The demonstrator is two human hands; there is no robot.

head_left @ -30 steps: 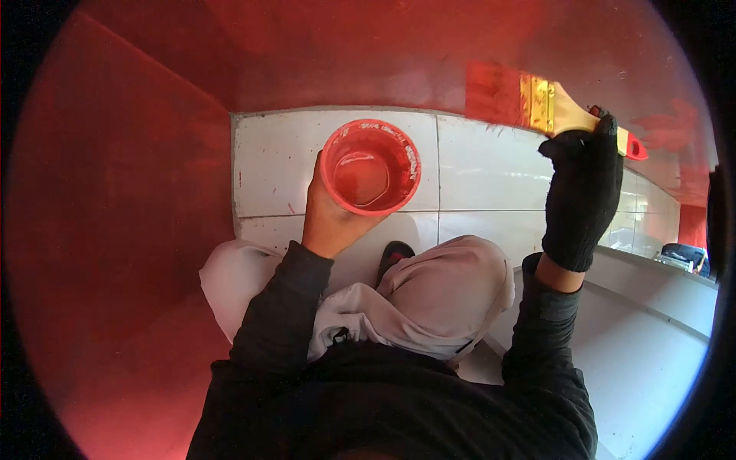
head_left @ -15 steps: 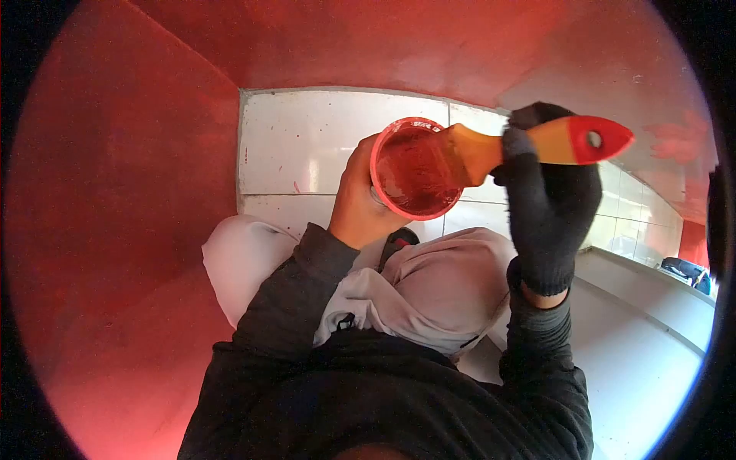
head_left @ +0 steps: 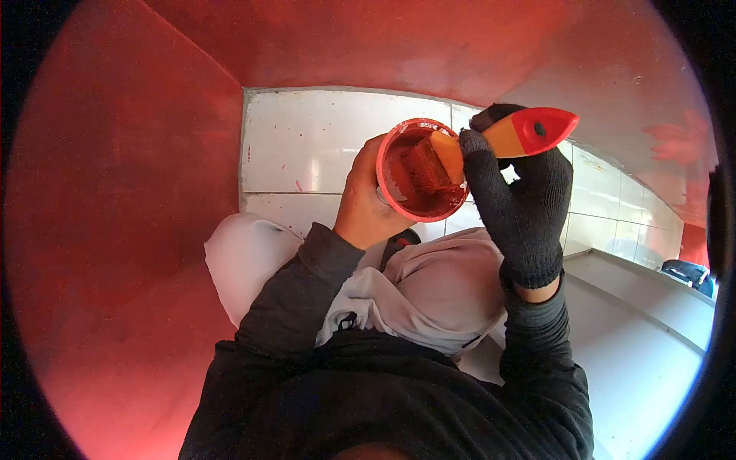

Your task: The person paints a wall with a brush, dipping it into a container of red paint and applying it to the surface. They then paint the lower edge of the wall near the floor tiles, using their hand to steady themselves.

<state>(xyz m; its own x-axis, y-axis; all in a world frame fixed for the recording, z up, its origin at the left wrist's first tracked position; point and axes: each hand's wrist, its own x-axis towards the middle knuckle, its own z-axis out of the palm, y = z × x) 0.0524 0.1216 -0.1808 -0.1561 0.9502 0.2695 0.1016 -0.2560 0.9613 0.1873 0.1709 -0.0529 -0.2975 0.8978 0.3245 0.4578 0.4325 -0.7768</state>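
Observation:
A round paint cup (head_left: 387,195) with a red rim and red paint inside is held by my bare left hand (head_left: 366,192), whose fingers wrap its left side. My right hand (head_left: 521,195), in a black knit glove, grips a paintbrush (head_left: 502,138) with a yellow handle and a red end. The brush head is inside the cup, its bristles coated in red paint and tilted down toward the left. The handle points up and to the right. Where the bristle tips meet the paint is hard to make out.
Red-painted walls rise at the left (head_left: 130,230) and ahead (head_left: 368,46); the right part of the wall looks paler and patchy. White floor tiles (head_left: 307,138) carry a few red spots. A grey-white panel (head_left: 636,322) lies at the right. A dark object (head_left: 686,272) sits at far right.
My right hand has moved left and brought the brush deeper into the cup, with the handle now tilted up more steeply. The cup has shifted only slightly to the right.

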